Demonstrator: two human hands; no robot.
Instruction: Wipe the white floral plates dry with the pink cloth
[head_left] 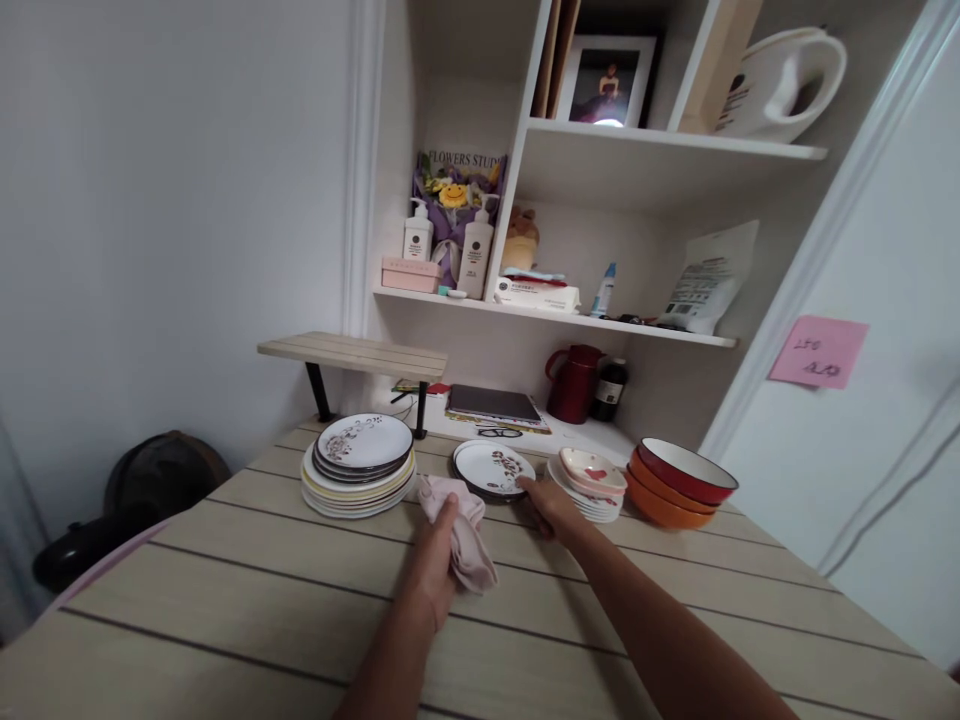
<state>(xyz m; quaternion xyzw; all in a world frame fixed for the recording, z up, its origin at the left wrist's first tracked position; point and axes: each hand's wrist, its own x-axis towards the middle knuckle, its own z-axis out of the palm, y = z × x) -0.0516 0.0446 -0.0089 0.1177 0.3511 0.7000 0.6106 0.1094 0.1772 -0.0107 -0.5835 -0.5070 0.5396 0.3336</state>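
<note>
My left hand [437,560] is closed around a crumpled pale pink cloth [469,545] just above the table. My right hand [551,508] grips the right edge of a white plate [487,466] with a dark rim and brown flower print. That plate lies on a small stack of dark-rimmed plates, and its far edge shows over them. Left of my hands stands a taller stack of plates [358,480], topped by a flowered plate with a dark rim. Close on the right, small pink-rimmed dishes [594,468] sit on a stack of white plates [600,510].
Nested red and orange bowls [675,490] stand at the table's right. Behind are eyeglasses [500,433], a dark laptop-like slab [493,402], a red jug [574,384] and a dark bottle [609,388]. A low wooden riser [356,352] stands at the back left, under shelves.
</note>
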